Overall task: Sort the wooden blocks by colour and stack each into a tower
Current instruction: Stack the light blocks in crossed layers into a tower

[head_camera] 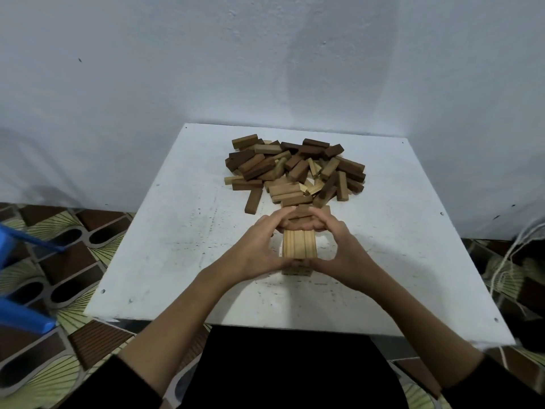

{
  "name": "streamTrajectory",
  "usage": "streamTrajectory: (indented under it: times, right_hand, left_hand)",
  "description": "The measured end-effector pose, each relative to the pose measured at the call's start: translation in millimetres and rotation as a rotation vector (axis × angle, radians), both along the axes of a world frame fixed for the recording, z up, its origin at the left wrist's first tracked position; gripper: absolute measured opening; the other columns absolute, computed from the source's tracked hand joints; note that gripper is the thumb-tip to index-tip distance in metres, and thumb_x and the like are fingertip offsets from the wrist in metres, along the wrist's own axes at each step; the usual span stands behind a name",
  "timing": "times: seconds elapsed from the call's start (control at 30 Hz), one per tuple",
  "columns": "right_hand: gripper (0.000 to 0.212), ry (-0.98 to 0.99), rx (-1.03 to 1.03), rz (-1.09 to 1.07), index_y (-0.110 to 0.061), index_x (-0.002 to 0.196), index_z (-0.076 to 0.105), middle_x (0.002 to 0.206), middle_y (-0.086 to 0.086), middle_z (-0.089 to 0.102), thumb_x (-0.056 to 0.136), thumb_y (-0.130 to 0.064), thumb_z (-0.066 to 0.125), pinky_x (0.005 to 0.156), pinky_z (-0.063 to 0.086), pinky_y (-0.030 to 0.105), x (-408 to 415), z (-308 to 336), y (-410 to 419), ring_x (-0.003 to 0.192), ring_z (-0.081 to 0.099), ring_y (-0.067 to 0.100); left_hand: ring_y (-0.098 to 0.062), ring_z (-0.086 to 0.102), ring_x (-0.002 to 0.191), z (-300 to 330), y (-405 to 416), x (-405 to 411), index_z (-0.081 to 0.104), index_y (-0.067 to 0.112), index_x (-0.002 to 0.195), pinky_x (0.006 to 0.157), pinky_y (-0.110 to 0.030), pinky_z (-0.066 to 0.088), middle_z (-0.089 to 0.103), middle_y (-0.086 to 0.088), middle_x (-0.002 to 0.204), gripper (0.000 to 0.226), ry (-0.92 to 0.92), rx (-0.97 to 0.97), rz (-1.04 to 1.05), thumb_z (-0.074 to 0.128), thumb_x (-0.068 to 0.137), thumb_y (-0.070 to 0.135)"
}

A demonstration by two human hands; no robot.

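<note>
Pale-block tower [299, 245] | left hand [259, 246], right hand [339, 249] cupping its sides | mixed pile [295, 169] behind | table [177, 246]

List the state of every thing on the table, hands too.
Tower: light blocks, upright, low, top layer of three side by side.
Pile: unsorted, light and dark blocks mixed, behind the tower.
Left hand: cupped against the tower's left side.
Right hand: cupped against its right side.
Table: white, scuffed.

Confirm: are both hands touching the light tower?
Touching. The head view shows the left hand and right hand pressed against the light tower.
</note>
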State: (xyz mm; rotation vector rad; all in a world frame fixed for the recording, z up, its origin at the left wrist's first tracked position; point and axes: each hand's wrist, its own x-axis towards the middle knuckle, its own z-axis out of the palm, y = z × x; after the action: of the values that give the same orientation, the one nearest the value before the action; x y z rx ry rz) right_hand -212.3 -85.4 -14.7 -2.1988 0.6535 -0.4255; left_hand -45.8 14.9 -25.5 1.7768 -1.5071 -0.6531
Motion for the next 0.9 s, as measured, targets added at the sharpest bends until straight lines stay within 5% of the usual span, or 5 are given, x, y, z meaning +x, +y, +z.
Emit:
streamTrajectory:
  times: [0.4, 0.7, 0.9]
  right_hand:
    - [0.092, 0.036, -0.027, 0.006, -0.019, 0.145, 0.026, 0.108, -0.040, 0.029, 0.071, -0.020, 0.081, 0.099, 0.029, 0.028, -2.4, 3.8, 2.0, 0.117, 0.031, 0.006]
    - [0.094, 0.029, -0.023, 0.010, -0.019, 0.146, 0.025, 0.113, -0.021, 0.045, 0.071, -0.021, 0.082, 0.099, 0.029, 0.029, -2.8, 1.1, 1.5, 0.119, 0.035, 0.011]
    - [0.094, 0.029, -0.040, 0.010, -0.020, 0.145, 0.026, 0.106, -0.036, 0.040, 0.070, -0.026, 0.082, 0.091, 0.025, 0.020, 0.1, 0.1, 0.9, 0.113, 0.034, 0.005]
  left_hand:
    - [-0.006, 0.044, 0.115, -3.3, 2.2, 0.1, 0.025, 0.028, 0.147, 0.084, 0.002, 0.029, 0.051, 0.002, 0.127, 0.099, -0.007, 0.011, -0.003, 0.085, 0.068, 0.026]
    - [-0.003, 0.041, 0.113, -1.8, 1.8, -1.8, 0.023, 0.025, 0.147, 0.083, 0.007, 0.026, 0.047, 0.010, 0.121, 0.099, -0.010, -0.003, -0.010, 0.084, 0.069, 0.024]
    - [-0.005, 0.043, 0.114, -3.0, 0.5, -4.6, 0.024, 0.023, 0.148, 0.085, 0.004, 0.027, 0.049, 0.013, 0.117, 0.101, 0.020, -0.016, -0.025, 0.085, 0.068, 0.027]
